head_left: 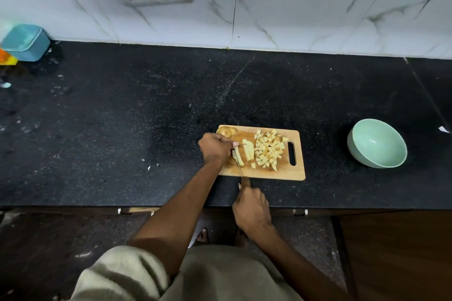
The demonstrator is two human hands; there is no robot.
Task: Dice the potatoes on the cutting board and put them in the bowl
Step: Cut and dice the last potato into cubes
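At the far left of the dark surface point(122, 110) sits a teal box point(25, 42), close to the wall. Moving right, your left hand point(215, 148) lies curled over a potato piece point(237, 158) at the left end of the board point(274, 173) — its grip is clenched on that piece, fingertips tucked at the cutting line. Just behind that hand, at the board's far left corner, lies a whole unpeeled potato point(226, 131). The thin blade of the knife point(240, 170) runs from the piece back over the board's near edge to your right hand point(252, 208), whose grip is wrapped round the handle, forefinger stretched along the top. Beside the blade lie a few long strips point(248, 151), and right of them a loose heap of dice point(269, 150), reaching almost to the board's handle slot. Well apart to the right stands the green bowl point(362, 154) — tilted, with no potato visible in it.
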